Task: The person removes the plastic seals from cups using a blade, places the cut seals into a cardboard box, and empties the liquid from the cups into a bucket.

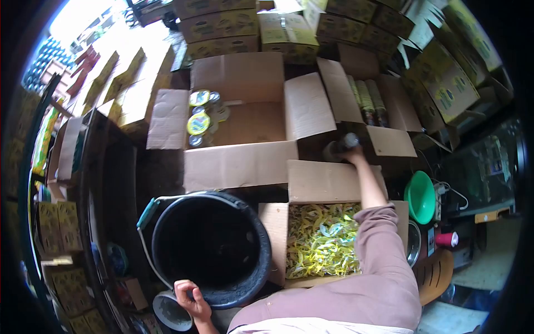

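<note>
My right hand (351, 151) reaches forward between the cardboard boxes, its fingers around a clear cup or jar (350, 140) that is small and blurred. My left hand (191, 299) is raised with curled fingers near the lower rim of a large black bucket (161, 245); whether anything lies between the fingers is hidden. Under my right forearm an open box (272, 222) is full of yellow-green wrapper strips (322, 239). Farther forward, an open carton (239, 161) holds several clear cups with yellow lids (198, 123) along its left side.
Another open box (392, 142) at the right holds stacked cups (370, 100). A green bowl (420, 196), a red-pink spool (446, 239) and a wooden stool (436, 276) are at the right. A grey pail (172, 312) stands at the lower left. Stacked cartons (219, 28) line the back.
</note>
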The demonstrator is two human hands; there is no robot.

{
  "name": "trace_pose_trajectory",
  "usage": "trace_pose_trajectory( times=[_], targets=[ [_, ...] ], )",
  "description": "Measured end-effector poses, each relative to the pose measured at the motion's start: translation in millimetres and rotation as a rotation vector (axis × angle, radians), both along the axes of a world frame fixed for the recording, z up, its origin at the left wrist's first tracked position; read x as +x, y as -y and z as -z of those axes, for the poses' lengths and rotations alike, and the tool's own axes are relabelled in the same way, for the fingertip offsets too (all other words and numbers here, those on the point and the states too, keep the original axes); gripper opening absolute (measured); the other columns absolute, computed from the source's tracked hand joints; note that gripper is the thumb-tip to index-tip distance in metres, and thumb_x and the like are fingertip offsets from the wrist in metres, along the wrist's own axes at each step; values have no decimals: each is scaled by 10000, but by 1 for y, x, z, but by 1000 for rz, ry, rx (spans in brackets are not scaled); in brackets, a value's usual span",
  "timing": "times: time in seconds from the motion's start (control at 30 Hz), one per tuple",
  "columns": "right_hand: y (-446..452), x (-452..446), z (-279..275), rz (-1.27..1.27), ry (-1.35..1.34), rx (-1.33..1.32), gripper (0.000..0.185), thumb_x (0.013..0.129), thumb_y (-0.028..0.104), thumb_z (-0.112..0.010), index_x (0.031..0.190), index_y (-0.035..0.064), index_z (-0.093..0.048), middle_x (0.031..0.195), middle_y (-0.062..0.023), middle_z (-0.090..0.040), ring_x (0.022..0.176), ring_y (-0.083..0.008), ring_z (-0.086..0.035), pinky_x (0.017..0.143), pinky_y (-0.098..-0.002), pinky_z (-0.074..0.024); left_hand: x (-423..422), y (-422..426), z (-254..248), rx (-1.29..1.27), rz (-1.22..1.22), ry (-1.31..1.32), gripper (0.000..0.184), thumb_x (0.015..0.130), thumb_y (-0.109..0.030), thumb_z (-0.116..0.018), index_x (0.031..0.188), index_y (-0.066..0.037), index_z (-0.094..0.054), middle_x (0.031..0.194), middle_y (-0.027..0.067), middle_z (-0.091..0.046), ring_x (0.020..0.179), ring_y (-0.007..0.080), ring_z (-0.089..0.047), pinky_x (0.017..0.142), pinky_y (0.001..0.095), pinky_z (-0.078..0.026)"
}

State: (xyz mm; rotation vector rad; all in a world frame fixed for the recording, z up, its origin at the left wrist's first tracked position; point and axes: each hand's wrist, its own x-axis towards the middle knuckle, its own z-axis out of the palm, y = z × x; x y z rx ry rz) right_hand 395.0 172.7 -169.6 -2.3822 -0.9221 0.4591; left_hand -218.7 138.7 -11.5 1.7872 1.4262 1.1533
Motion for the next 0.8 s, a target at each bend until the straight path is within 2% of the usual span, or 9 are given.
trace_pose_trajectory(
  times=[0.1,0.13,0.2,0.3,0.37,0.47,0.6,0.73,0.8],
  targets=[
    [6,25,-24,-280,-184,240,1072,387,76,-853,1317,30,-323,1062,-82,-544,979,-191,-512,880,-295,-400,-4,3,1,-7,-26,56,344,832,-336,-524,693,-38,-423,692,72,-428,631,176,-432,576,277,-349],
    [6,23,-59,-283,-184,97,1136,368,99,-849,1339,-4,-268,1194,-204,-492,1095,-254,-486,915,-349,-395,-4,3,1,23,-9,43,355,845,-354,-517,707,-42,-418,703,59,-409,626,149,-409,568,255,-333],
    [8,7,-115,-217,-358,107,1140,352,55,-842,1336,-3,-267,1266,-271,-404,1202,-319,-392,968,-411,-356,-2,-1,-2,80,16,24,364,860,-373,-503,726,-47,-413,714,49,-397,628,127,-395,565,234,-321],
    [-32,-50,-184,-338,188,270,856,492,87,-787,1261,30,-418,1155,-216,-528,1121,-281,-491,932,-373,-404,-3,0,-3,75,36,51,265,875,-279,-507,788,-39,-439,728,56,-420,639,124,-416,584,244,-345],
    [-86,-125,-214,-363,215,380,678,560,120,-747,1186,39,-500,1067,-170,-587,1037,-258,-548,905,-352,-426,-11,9,7,-21,5,109,180,867,-195,-524,889,-36,-443,742,60,-439,651,123,-430,601,245,-360],
    [-170,-199,-184,-748,162,396,604,591,247,-742,1135,74,-547,1091,-154,-569,1004,-259,-549,885,-356,-433,-10,9,12,55,-25,85,236,846,-84,-538,1038,-39,-408,791,69,-467,689,121,-452,628,241,-380],
    [-270,-286,-118,-816,165,217,673,628,459,-718,1162,99,-527,1161,-155,-500,1082,-277,-489,930,-356,-396,-5,4,4,85,-41,128,391,762,10,-567,1095,-52,-373,956,89,-460,770,126,-473,659,233,-400],
    [-319,-336,-84,-785,301,73,585,723,430,-645,1253,280,-446,1312,-165,-304,1074,-336,-483,924,-402,-411,-8,2,5,60,-23,99,327,698,-4,-615,969,-50,-438,835,85,-516,711,147,-505,611,243,-410],
    [-328,-340,-77,-650,361,62,539,724,379,-631,1215,213,-481,1267,-161,-368,1098,-326,-464,881,-404,-446,-7,1,3,56,-28,106,333,671,5,-638,946,-50,-459,787,87,-551,683,163,-523,599,254,-415]
  ],
)
